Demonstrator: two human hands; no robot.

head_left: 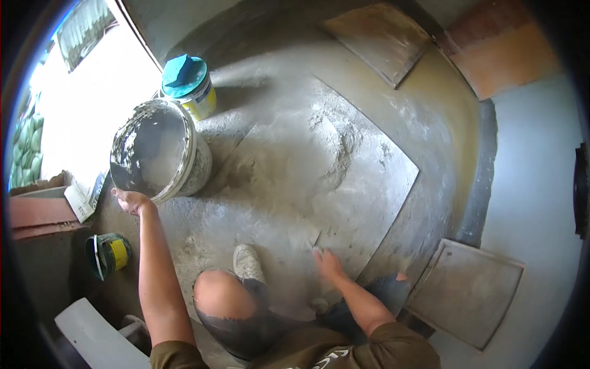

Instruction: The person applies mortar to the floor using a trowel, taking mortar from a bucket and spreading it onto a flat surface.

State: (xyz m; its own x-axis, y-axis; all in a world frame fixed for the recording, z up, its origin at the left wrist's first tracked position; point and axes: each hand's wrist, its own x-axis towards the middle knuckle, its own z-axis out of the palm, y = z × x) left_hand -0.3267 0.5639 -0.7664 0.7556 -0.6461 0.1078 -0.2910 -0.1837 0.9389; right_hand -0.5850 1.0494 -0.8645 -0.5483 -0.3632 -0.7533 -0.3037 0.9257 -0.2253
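Observation:
A large plaster-smeared bucket (pixel 195 163) stands at the left, its open mouth showing a grey inside. My left hand (pixel 130 202) is closed on its near rim, the arm stretched forward. Low over the floor board (pixel 276 178), my right hand (pixel 330 264) is closed round a thin tool (pixel 316 238), of which only a short blurred tip shows. Its exact kind I cannot make out. Pale grey powder (pixel 337 138) lies heaped and smeared across the far part of the board, ahead of the right hand.
Behind the large bucket stands a lidded bucket (pixel 203 101) with a blue block (pixel 177 71) on top. A small dark bucket (pixel 110 253) sits at lower left. Tile-like panels lie at far right (pixel 378 40) and near right (pixel 467 292). My shoe (pixel 247 263) rests on the floor.

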